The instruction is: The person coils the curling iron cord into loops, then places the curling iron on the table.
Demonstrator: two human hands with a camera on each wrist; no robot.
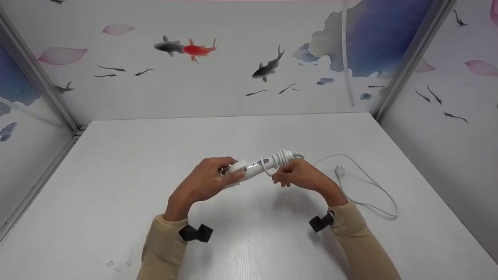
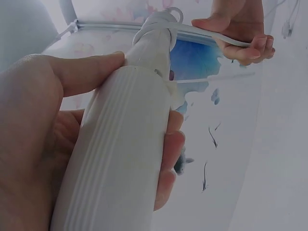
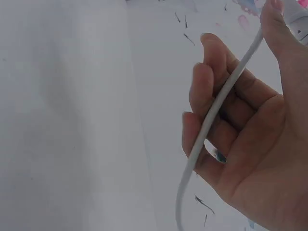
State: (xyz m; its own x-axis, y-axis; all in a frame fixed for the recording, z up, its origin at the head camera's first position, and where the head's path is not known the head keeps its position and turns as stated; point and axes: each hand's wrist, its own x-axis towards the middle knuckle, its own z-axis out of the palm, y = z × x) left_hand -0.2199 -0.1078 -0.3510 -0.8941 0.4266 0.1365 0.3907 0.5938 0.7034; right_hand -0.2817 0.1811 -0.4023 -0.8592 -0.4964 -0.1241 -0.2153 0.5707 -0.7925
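The left hand [image 1: 208, 178] grips the white appliance [image 1: 255, 169] above the table [image 1: 116, 179], the right hand [image 1: 305, 177] holds its cord [image 1: 279, 159] in curled fingers, loops circle the slimmer end, and the plug [image 1: 339, 171] lies to the right!
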